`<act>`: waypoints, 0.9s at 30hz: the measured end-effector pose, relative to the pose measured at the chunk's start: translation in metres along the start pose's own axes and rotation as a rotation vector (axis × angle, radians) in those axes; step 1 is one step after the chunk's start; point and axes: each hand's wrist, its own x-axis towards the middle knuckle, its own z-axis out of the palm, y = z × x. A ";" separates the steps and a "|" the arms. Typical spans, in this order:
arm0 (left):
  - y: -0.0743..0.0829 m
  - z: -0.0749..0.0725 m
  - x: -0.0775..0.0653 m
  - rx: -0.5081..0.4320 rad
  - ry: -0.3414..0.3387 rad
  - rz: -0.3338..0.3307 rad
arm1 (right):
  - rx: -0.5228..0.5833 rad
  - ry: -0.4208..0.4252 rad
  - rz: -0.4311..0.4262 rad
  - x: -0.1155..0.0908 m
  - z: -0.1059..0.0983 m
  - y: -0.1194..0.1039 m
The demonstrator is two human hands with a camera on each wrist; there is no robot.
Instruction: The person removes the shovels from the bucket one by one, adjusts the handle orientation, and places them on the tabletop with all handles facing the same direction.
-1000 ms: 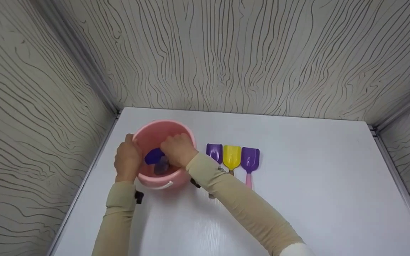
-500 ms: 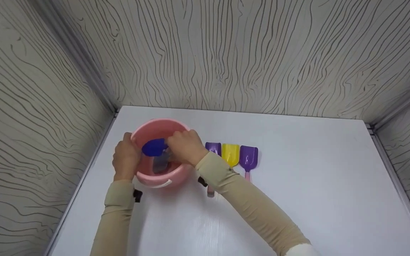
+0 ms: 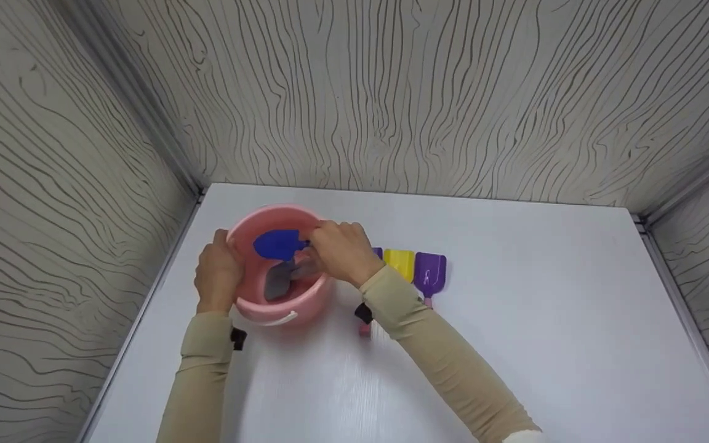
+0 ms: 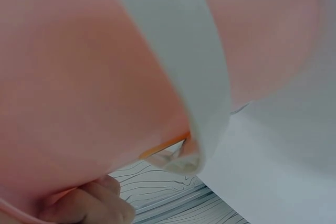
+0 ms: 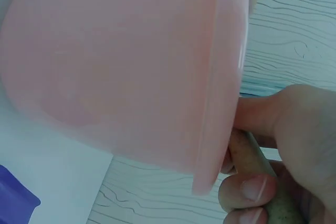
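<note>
A pink bucket [image 3: 308,311] stands on the white table, its mouth tilted toward the head camera. My left hand [image 3: 218,277] grips its left rim; in the left wrist view those curled fingers [image 4: 94,203] show at the bucket's edge. Over the right rim, my right hand [image 3: 345,252] holds a toy shovel by its tan handle [image 5: 249,156]. The blue blade [image 3: 277,245] of that shovel points left above the bucket's mouth. Lower inside the bucket lies a grey shovel [image 3: 277,281], its handle leaning to the right, partly behind the right hand.
Right of the bucket lie a yellow shovel [image 3: 399,263] and a purple shovel [image 3: 430,272]. Another purple shovel [image 3: 378,252] is mostly hidden by the right arm. A white bucket handle [image 4: 178,40] hangs at the near side. Patterned walls [image 3: 354,92] border the table.
The right hand has drawn up and to the right from inside the bucket, lifting the blue shovel. More of the grey shovel now shows. The left hand has stayed on the rim.
</note>
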 end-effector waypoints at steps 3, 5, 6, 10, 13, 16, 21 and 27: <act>0.001 0.000 0.001 0.002 -0.011 -0.013 | 0.044 0.010 -0.004 -0.005 -0.002 0.005; 0.001 0.000 0.002 0.002 -0.019 -0.015 | 0.051 0.036 -0.013 -0.008 -0.002 0.007; 0.001 0.000 0.002 0.002 -0.024 -0.015 | 0.057 0.046 -0.015 -0.010 -0.003 0.008; 0.001 -0.001 0.001 -0.001 -0.029 -0.019 | 0.057 0.064 -0.006 -0.019 -0.004 0.011; 0.001 -0.001 0.001 -0.002 -0.026 -0.022 | 0.055 0.067 0.005 -0.024 -0.004 0.013; 0.002 -0.001 0.000 -0.007 -0.027 -0.022 | 0.049 0.088 0.017 -0.029 -0.003 0.015; 0.001 -0.001 -0.001 -0.019 -0.033 -0.016 | 0.059 0.134 0.026 -0.038 0.000 0.020; 0.002 0.000 -0.002 -0.036 -0.015 0.001 | 0.123 0.168 0.039 -0.049 0.003 0.027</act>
